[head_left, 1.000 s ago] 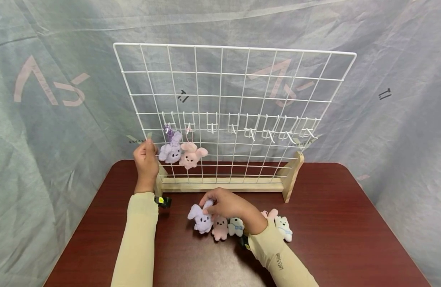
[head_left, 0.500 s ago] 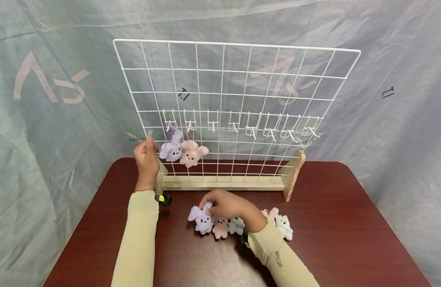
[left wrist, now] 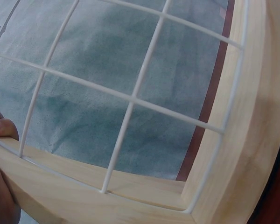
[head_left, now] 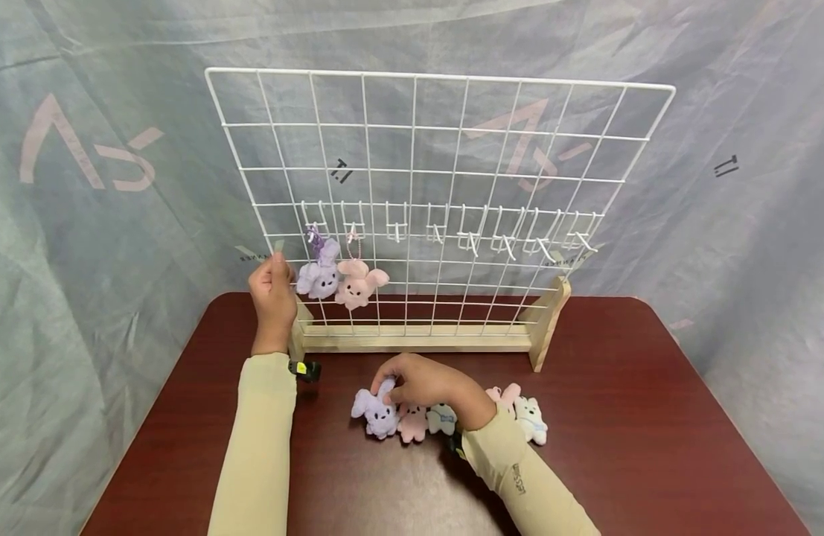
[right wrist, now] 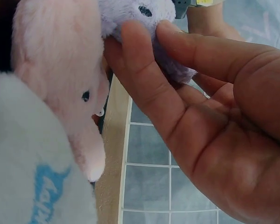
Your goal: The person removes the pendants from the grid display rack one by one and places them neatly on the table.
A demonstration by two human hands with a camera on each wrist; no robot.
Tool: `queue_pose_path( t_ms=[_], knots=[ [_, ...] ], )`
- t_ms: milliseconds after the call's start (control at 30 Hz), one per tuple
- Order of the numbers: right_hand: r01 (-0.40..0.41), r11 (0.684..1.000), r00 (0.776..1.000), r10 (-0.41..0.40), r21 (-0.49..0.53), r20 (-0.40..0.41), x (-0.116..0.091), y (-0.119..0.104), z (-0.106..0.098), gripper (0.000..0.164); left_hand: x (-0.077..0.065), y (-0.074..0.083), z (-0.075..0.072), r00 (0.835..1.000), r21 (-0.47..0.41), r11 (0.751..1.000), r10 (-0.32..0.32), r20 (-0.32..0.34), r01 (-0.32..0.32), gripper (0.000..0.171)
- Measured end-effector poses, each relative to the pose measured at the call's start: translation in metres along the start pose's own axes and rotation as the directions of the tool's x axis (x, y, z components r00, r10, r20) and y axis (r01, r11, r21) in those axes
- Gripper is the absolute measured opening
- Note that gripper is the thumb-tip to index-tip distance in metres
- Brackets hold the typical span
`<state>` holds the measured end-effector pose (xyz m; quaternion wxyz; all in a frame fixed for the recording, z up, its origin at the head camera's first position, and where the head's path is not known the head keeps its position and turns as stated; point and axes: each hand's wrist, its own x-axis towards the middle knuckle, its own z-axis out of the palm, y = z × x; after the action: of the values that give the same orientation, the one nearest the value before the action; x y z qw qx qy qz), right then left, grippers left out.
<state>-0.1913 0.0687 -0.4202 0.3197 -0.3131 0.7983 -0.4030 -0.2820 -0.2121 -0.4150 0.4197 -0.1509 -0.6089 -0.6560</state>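
Note:
My left hand (head_left: 272, 301) grips the left wooden upright of the wire grid rack (head_left: 414, 175); in the left wrist view, fingers and thumb lie on either side of the wood (left wrist: 74, 196). On the table, my right hand (head_left: 425, 383) pinches a lilac plush bunny keychain (head_left: 379, 423) near its ear. Right beside it, partly under the hand, are a pink plush (head_left: 413, 428) and a white plush with blue trim (head_left: 441, 420). A lilac bunny (head_left: 319, 279) and a pink bunny (head_left: 358, 286) hang from the two leftmost hooks.
Several white hooks (head_left: 470, 242) without plushes line the grid to the right. Another pink plush (head_left: 510, 394) and a white plush (head_left: 532, 420) lie right of my right forearm on the dark red table (head_left: 626, 417). Behind the rack hangs a grey cloth (head_left: 740, 283).
The rack and table shift slightly upward in the head view. Both hands keep their holds, and the lilac bunny stays at nearly the same place on the table.

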Motion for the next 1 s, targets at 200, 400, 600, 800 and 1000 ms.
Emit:
queue_pose_path(
  t_ms=[200, 400, 600, 800, 1000],
  knots=[
    [-0.002, 1.0, 1.0, 0.002, -0.016, 0.011, 0.0011, 0.0016, -0.0004, 0.019, 0.0009, -0.0006, -0.0003, 1.0, 0.003, 1.0, 0.007, -0.005, -0.007, 0.054],
    [-0.001, 0.999, 1.0, 0.001, -0.048, 0.02, 0.0017, 0.0021, 0.0005, 0.023, 0.0016, -0.0015, 0.0007, 1.0, -0.007, 1.0, 0.009, 0.005, -0.009, 0.054],
    [0.02, 0.994, 1.0, -0.019, -0.109, 0.003, 0.0022, 0.0039, 0.0008, 0.023, 0.0012, -0.0028, 0.0007, 1.0, -0.017, 1.0, 0.004, -0.001, -0.004, 0.054],
    [0.011, 0.997, 1.0, -0.012, -0.079, -0.005, 0.0021, 0.0057, 0.0, 0.02, 0.0008, -0.0046, -0.0008, 1.0, -0.021, 1.0, 0.012, 0.0, -0.012, 0.056],
    [0.0, 0.999, 0.999, -0.002, -0.044, -0.044, 0.003, 0.0059, 0.0003, 0.017, 0.0013, -0.0055, -0.0006, 1.0, -0.046, 0.999, 0.015, 0.0, -0.015, 0.057]
  ],
)
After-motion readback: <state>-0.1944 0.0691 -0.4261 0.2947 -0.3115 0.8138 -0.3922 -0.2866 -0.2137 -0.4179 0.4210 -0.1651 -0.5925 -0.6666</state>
